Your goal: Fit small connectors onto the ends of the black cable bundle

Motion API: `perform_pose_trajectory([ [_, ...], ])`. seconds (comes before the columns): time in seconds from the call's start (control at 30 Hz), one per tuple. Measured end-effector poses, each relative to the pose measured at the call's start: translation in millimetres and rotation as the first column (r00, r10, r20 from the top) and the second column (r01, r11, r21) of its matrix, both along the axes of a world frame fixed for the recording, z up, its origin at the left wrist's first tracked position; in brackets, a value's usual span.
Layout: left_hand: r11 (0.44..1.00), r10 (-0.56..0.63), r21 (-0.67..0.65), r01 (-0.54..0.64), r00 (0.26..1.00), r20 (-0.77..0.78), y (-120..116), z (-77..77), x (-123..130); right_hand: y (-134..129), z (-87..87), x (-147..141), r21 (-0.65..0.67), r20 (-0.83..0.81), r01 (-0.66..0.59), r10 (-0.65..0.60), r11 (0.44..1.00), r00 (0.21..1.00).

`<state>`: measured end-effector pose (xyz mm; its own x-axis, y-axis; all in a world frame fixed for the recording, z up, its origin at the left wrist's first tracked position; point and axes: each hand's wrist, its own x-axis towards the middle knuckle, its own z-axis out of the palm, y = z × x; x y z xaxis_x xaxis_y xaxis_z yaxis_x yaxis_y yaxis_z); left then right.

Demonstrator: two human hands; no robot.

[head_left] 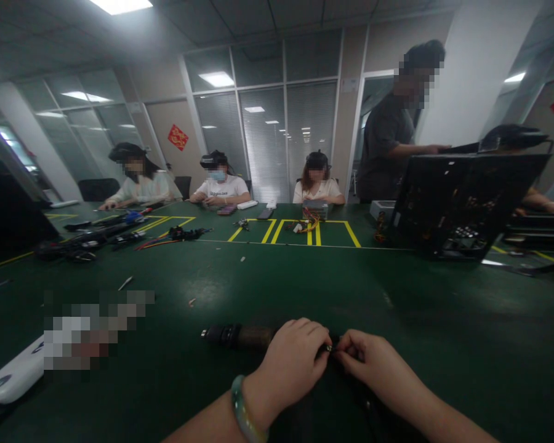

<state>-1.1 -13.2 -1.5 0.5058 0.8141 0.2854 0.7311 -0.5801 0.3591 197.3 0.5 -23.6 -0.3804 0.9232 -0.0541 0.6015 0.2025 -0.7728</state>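
A dark, cylindrical electric screwdriver (pixel 252 337) with a silver tip lies across the green table, its tip to the left. Over its right part, my left hand (pixel 292 354) is closed around it, with a bangle on the wrist. A small shiny metal piece (pixel 329 348) shows between the left thumb and fingertips. Touching close by, my right hand (pixel 364 355) pinches a thin dark cable end against that spot. A dark cable (pixel 368 403) runs below the right wrist. The fingers hide exactly how the pieces meet.
At left are a white device (pixel 16 372), partly pixelated, and a small metal rod (pixel 126 283). Further back lie black cables (pixel 96 237) and a power supply (pixel 317 209) with coloured wires. A black computer case (pixel 466 206) stands right. Several people sit or stand across the table.
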Motion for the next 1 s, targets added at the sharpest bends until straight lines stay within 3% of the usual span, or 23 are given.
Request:
perform_pose_trajectory([
  [0.2,1.0,-0.009,0.009,0.009,1.0,-0.006,2.5,-1.7,0.1,1.2,-2.0,0.5,0.03,-0.002,0.007,-0.007,1.0,1.0],
  [0.57,0.999,-0.047,0.016,0.048,0.999,-0.013,4.9,-4.9,-0.1,0.8,0.2,3.2,-0.039,0.014,0.012,-0.011,0.999,1.0],
  [0.8,0.999,0.045,0.011,-0.045,0.999,-0.014,4.5,-7.6,1.4,0.8,0.3,3.6,0.014,0.011,0.012,-0.012,1.0,1.0],
  [1.0,1.0,-0.014,0.008,0.014,1.0,-0.01,3.9,-5.9,0.5,0.0,5.1,3.0,0.073,0.036,-0.031,0.029,0.997,0.999],
])
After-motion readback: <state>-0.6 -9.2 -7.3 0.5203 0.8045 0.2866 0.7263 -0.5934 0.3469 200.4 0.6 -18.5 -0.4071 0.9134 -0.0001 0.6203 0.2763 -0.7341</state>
